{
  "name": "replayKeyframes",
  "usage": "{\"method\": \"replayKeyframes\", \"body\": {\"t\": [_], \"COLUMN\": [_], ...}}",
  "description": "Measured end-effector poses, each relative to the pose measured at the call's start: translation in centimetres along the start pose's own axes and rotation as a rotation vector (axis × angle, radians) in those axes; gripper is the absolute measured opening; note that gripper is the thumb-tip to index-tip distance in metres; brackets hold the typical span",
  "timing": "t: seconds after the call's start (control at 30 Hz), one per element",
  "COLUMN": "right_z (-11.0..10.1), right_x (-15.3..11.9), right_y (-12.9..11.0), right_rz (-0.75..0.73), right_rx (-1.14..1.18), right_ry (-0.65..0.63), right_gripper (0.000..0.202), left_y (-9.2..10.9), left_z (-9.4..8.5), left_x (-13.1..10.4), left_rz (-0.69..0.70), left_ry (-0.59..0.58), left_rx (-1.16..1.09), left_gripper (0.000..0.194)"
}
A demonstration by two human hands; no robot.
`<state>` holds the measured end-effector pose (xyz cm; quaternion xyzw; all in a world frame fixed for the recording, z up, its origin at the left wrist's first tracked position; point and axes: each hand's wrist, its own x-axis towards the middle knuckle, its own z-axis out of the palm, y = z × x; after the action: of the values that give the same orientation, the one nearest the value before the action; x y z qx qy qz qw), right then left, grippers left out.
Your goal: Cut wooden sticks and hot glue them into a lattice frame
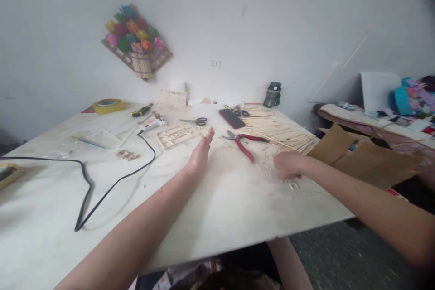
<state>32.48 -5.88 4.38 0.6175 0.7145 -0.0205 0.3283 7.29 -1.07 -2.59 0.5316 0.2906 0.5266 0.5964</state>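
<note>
My left hand (200,156) stands on its edge at mid-table with the fingers stretched out, just right of a wooden stick frame (178,135). My right hand (288,164) is curled down at the tabletop among small wood scraps. Its fingertips are hidden, so what they hold cannot be made out. A small square of sticks (292,186) lies just below that hand. Between my hands are red-handled pruning shears (245,145), their jaws apart. Many thin wooden sticks (272,127) lie spread beyond my right hand.
A glue gun (153,123) trails a black cord (124,176) across the left side. Scissors (197,121), a phone (231,118), yellow tape (108,106), a utility knife (142,110) and a bottle (272,95) sit farther back. A cardboard box (367,158) stands beside the right edge.
</note>
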Motion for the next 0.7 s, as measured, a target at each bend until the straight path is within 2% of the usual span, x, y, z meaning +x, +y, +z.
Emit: {"method": "replayKeyframes", "body": {"t": [0.07, 0.13, 0.27, 0.4, 0.57, 0.7], "right_z": [-0.3, -0.7, -1.9, -3.5, -5.1, -6.1], "right_x": [-0.2, -0.4, -0.7, -0.7, -0.6, -0.4], "right_y": [-0.1, 0.1, 1.4, 1.7, -1.1, -4.3], "right_rz": [0.006, 0.018, 0.014, -0.182, -0.464, -0.521], "right_rx": [-0.007, -0.004, 0.001, 0.125, 0.576, 0.815], "right_ry": [-0.055, -0.048, 0.126, 0.231, 0.219, 0.21], "right_gripper": [0.016, 0.017, 0.021, 0.019, 0.014, 0.012], "left_y": [0.0, 0.1, 0.5, 1.2, 2.2, 2.6], "left_z": [-0.1, -0.2, -0.2, 0.2, 0.2, -1.0], "left_x": [0.0, -0.1, -0.2, -0.7, -1.7, -2.1], "left_rz": [0.006, 0.009, 0.006, 0.021, 0.006, -0.002], "left_ry": [0.002, 0.003, -0.001, -0.056, -0.135, -0.075], "left_rx": [0.002, 0.0, 0.002, 0.066, 0.119, 0.145], "left_gripper": [0.055, 0.056, 0.055, 0.054, 0.053, 0.053]}}
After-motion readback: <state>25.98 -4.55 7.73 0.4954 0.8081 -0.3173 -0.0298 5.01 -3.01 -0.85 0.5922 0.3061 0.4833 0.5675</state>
